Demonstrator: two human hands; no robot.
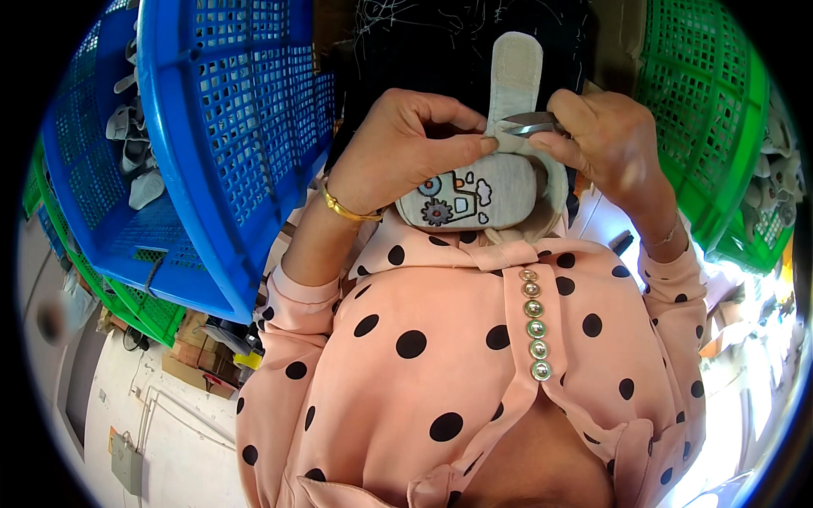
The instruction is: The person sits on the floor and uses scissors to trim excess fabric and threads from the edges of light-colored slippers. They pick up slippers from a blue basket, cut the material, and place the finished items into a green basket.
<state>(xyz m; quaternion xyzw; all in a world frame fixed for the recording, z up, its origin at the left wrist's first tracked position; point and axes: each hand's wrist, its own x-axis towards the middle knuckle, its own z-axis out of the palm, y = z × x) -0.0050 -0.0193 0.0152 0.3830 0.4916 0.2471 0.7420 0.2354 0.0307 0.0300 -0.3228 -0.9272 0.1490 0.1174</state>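
Observation:
A small pale grey child's shoe with an embroidered vehicle picture is held close to my chest. Its light strap stands up, pointing away from me. My left hand is closed on the shoe, with thumb and forefinger pinching the base of the strap. In my closed right hand is a pair of metal thread snips, the blades lying at the strap's base near my left fingertips. The inside of the shoe is partly hidden by my right hand.
Tall blue plastic baskets rise on my left, with several small shoes in one. To my right stands a green basket beside more shoes. Loose threads lie on dark cloth ahead.

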